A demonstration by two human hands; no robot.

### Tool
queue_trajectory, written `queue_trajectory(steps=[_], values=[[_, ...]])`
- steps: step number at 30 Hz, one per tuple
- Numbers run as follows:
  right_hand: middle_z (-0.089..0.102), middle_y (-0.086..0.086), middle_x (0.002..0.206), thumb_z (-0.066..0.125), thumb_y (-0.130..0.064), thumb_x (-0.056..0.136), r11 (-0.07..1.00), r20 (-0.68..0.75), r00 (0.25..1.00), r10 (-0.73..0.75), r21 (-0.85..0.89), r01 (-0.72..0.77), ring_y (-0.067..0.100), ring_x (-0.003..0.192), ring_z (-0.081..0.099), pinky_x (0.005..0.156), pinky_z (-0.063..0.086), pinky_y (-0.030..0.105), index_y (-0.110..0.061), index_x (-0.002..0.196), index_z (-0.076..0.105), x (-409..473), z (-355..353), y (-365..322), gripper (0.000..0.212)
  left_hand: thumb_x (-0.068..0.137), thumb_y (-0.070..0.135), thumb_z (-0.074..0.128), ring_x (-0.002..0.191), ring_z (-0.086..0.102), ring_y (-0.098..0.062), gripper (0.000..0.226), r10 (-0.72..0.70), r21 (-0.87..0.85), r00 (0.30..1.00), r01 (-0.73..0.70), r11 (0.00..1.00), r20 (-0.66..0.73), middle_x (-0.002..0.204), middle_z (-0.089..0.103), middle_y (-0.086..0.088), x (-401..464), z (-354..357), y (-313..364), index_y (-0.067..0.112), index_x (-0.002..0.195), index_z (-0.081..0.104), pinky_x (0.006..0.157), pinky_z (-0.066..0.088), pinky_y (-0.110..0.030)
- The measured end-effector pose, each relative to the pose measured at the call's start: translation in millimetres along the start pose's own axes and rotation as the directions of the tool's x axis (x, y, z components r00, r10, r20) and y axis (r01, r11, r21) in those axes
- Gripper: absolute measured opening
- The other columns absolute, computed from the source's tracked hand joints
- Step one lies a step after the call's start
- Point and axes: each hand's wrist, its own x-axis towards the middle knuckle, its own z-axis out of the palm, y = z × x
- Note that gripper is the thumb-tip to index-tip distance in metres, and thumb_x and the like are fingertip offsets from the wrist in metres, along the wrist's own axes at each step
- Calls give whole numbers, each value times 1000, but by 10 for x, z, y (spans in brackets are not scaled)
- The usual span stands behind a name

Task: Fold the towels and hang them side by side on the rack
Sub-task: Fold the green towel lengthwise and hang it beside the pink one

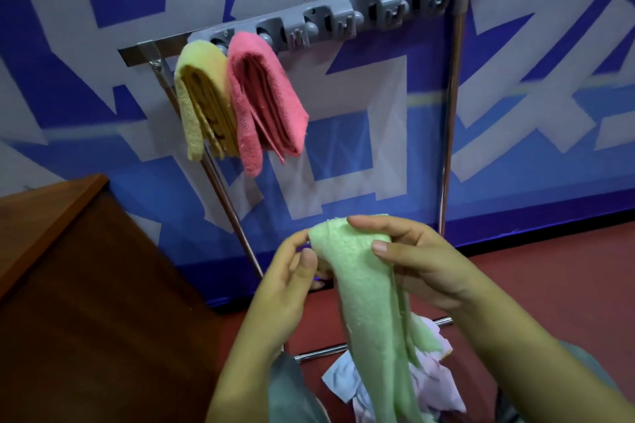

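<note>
Green terry towel [369, 295] hangs folded lengthwise, gripped at its top by both hands: left hand [287, 288] pinches one edge, right hand [417, 261] clasps the fold. Yellow folded towel [202, 103] and pink folded towel [264, 99] hang touching on the chrome rack [452, 106].

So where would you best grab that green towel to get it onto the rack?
Probably at its folded top edge, where both hands already are: the left hand pinches one end and the right hand the other. The green towel hangs long and limp below that fold, so gripping from above at both ends should keep it flat for draping beside the pink towel.
</note>
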Motion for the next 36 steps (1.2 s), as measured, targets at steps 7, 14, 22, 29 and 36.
queue_trajectory(steps=[7,14,22,29,36], values=[[71,7,108,73,-13,66,1000,-23,1000,16,12,-16,19,94,69,75,55,28,-13,107,70,-28,30,-49,41,82,45,64,94,66,-11,52,67,-183,998,-69,981,-18,92,70,-3,41,59,126,42,129,42,81,50,-22],[72,2,104,73,-15,64,1000,-73,997,-7,1,7,16,92,69,75,57,27,-23,101,73,-6,82,-84,38,70,11,67,94,68,-21,44,103,-317,971,-169,933,-215,101,71,-11,119,158,271,36,106,68,81,56,-29],[71,-23,97,60,7,80,871,-17,994,-108,-484,87,-6,99,63,82,46,9,-43,90,73,-164,226,-126,53,70,11,61,75,64,-7,38,59,-482,967,-175,859,-247,81,70,3,226,70,389,22,106,65,69,54,-19],[67,-11,72,45,12,87,918,-82,982,-170,-374,128,10,66,54,66,42,21,-28,74,77,5,411,-172,52,70,33,71,89,69,-12,54,-5,-532,988,-79,843,-154,98,72,0,211,-76,358,31,122,56,75,57,-25],[66,-4,65,31,12,92,987,-76,986,-147,-85,140,6,56,61,57,53,20,-15,83,71,67,488,-270,49,49,39,90,100,68,-21,92,8,-523,1000,6,852,23,110,71,-3,106,-109,278,44,130,45,79,57,-33]])
